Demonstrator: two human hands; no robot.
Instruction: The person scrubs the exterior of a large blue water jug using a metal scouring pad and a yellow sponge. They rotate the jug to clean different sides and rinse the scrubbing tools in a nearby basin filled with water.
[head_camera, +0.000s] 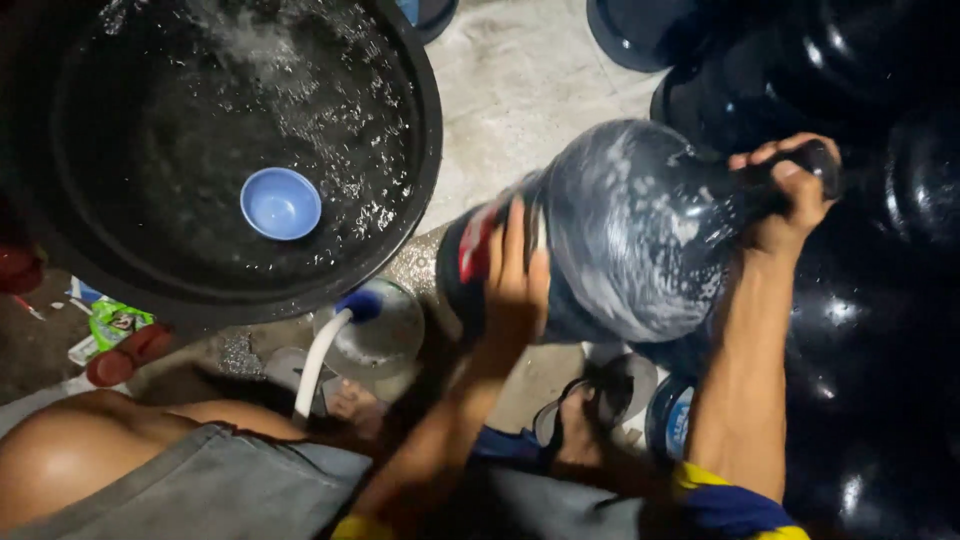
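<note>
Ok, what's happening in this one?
A person holds a large dark water jug on its side, sudsy inside. The right hand grips its neck; the left hand presses flat against its body. Beside it sits a black tub of water with a small blue bowl floating in it.

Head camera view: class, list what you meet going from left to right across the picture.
Red plastic cap → small blue bowl floating in the black tub → white hose → left hand on the large dark water bottle → right hand gripping its neck.
</note>
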